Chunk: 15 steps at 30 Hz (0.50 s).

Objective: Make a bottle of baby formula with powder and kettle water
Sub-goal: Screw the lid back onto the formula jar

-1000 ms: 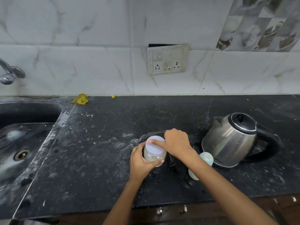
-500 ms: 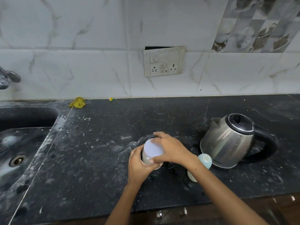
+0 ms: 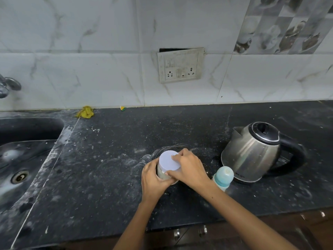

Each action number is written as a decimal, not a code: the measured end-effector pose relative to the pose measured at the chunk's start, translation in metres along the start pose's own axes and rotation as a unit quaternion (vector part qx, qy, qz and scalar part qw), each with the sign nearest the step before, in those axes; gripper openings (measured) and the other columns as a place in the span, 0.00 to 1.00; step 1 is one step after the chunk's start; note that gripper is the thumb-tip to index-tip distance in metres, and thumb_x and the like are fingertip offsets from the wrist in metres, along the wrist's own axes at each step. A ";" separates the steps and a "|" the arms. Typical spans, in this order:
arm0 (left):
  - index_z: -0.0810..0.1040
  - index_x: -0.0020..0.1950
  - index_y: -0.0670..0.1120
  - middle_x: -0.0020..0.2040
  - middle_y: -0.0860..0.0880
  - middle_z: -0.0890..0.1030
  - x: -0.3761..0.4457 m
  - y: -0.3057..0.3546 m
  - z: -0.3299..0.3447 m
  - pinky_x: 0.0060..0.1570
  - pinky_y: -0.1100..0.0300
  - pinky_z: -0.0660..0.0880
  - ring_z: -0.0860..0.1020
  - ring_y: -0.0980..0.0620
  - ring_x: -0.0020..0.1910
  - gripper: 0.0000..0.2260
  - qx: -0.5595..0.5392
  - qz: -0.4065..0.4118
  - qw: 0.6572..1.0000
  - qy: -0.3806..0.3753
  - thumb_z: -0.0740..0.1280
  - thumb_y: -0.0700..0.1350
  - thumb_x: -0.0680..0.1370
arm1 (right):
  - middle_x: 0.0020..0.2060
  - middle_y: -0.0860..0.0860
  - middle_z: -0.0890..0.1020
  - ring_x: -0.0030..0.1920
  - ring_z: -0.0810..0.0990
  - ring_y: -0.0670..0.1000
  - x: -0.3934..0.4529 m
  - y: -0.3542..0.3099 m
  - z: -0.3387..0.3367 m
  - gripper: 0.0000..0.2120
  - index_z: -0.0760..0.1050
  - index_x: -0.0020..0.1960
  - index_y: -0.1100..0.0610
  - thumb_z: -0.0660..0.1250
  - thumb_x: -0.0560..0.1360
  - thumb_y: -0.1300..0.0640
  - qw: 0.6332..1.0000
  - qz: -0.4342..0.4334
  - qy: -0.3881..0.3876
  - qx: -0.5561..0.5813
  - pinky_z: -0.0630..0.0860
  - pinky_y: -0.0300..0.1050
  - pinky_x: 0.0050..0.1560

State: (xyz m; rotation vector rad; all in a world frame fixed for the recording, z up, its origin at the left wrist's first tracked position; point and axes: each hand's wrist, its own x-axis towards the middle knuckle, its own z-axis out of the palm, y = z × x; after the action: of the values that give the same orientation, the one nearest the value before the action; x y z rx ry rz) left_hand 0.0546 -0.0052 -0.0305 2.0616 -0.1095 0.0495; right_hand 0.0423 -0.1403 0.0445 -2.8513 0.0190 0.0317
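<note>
A small clear jar of pale formula powder (image 3: 161, 173) stands on the black counter (image 3: 108, 177), capped by a white round lid (image 3: 168, 160). My left hand (image 3: 153, 179) wraps the jar's body from the near left. My right hand (image 3: 189, 168) grips the lid's right rim with thumb and fingers. A baby bottle with a light blue cap (image 3: 223, 176) stands just right of my right wrist. The steel kettle with a black lid and handle (image 3: 255, 152) sits behind the bottle, spout pointing left.
A sink basin (image 3: 19, 159) with a drain fills the left side, a tap (image 3: 7, 85) above it. A yellow cloth scrap (image 3: 85, 112) lies at the backsplash. A socket plate (image 3: 180, 67) is on the tiled wall. Cabinet knobs (image 3: 190, 231) show below the counter edge.
My right hand has shifted around the lid from on top to its right rim, showing more of the lid. The jar stays in place in my left hand.
</note>
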 end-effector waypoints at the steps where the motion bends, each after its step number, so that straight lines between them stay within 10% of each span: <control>1: 0.73 0.64 0.53 0.58 0.55 0.78 0.000 0.000 -0.001 0.59 0.56 0.71 0.73 0.53 0.60 0.39 0.012 0.001 1.000 -0.003 0.71 0.64 0.56 | 0.64 0.54 0.73 0.63 0.73 0.55 -0.004 0.002 0.002 0.30 0.74 0.69 0.55 0.71 0.71 0.42 1.000 -0.001 0.006 0.024 0.73 0.47 0.59; 5: 0.65 0.73 0.49 0.68 0.50 0.74 -0.004 0.002 -0.006 0.67 0.47 0.66 0.70 0.49 0.67 0.47 0.063 0.045 0.997 -0.008 0.67 0.70 0.59 | 0.70 0.52 0.70 0.70 0.68 0.53 -0.023 0.014 0.006 0.29 0.72 0.70 0.55 0.72 0.72 0.46 0.993 -0.028 0.056 0.097 0.71 0.51 0.66; 8: 0.60 0.76 0.50 0.71 0.49 0.71 -0.008 0.007 -0.011 0.67 0.46 0.67 0.68 0.48 0.69 0.46 0.062 0.072 0.995 0.011 0.66 0.69 0.64 | 0.58 0.53 0.79 0.60 0.76 0.52 -0.049 0.032 0.006 0.20 0.79 0.60 0.59 0.75 0.71 0.53 0.956 -0.041 0.251 0.148 0.74 0.44 0.60; 11: 0.68 0.72 0.52 0.69 0.51 0.74 -0.007 0.010 -0.013 0.66 0.46 0.68 0.70 0.50 0.67 0.36 0.059 0.099 0.993 0.029 0.70 0.64 0.68 | 0.51 0.55 0.78 0.54 0.75 0.51 -0.085 0.052 0.011 0.16 0.79 0.55 0.62 0.77 0.70 0.57 0.897 0.025 0.411 0.163 0.69 0.35 0.59; 15: 0.78 0.64 0.49 0.65 0.50 0.77 -0.004 0.012 -0.010 0.63 0.42 0.70 0.73 0.50 0.63 0.24 0.035 0.088 0.995 0.027 0.74 0.56 0.70 | 0.58 0.55 0.73 0.59 0.73 0.53 -0.112 0.079 0.045 0.30 0.69 0.62 0.62 0.77 0.68 0.52 0.863 0.120 0.416 0.260 0.73 0.45 0.60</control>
State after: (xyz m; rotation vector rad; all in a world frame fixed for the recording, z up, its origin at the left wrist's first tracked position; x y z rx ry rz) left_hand 0.0492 -0.0017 -0.0152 2.1138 -0.2586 0.2204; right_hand -0.0720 -0.2026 -0.0182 -2.0968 0.4783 -0.9885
